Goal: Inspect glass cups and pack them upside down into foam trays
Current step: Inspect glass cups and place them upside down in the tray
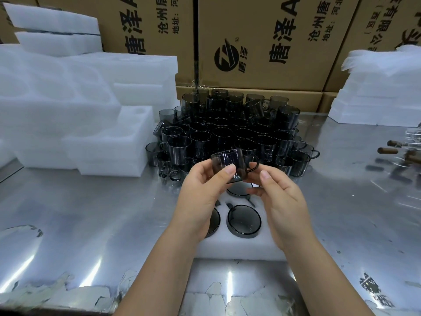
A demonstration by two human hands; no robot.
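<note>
Shiny metal tabletop (91,213) lies under both hands. The left hand (200,195) grips a dark glass cup (224,161) by its side and the right hand (280,201) pinches its handle, just above the foam tray (241,247). Smooth glass could slip and drop onto the packed cups (243,221) below and crack them.

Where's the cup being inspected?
The cup is mid-frame in the head view, held between left hand and right hand, above the foam tray, before the cup pile.
</note>
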